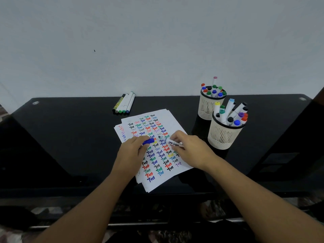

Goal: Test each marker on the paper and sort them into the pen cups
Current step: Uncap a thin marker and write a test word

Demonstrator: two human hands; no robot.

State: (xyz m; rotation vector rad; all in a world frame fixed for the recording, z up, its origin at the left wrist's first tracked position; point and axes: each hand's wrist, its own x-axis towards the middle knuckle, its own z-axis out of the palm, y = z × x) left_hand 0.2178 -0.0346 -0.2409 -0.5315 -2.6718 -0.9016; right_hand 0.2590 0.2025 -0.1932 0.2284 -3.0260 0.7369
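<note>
STEP: test stroke, judged | RIGHT: right hand point(188, 148) pinches marker point(172, 143), tip on paper point(175, 123) mid-sheet | LEFT: left hand point(135, 149) pinches blue cap point(148, 141) | NEXT: recap, drop in 1 of 2 cups point(223, 137) | PENDING: 5 markers point(123, 104) beyond sheet

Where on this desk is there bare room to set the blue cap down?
Bare black desk lies left of the paper, below the loose markers. Another strip runs between those markers and the far cup. It is crowded on the right, where the near cup stands against the far cup, close to the paper.
</note>
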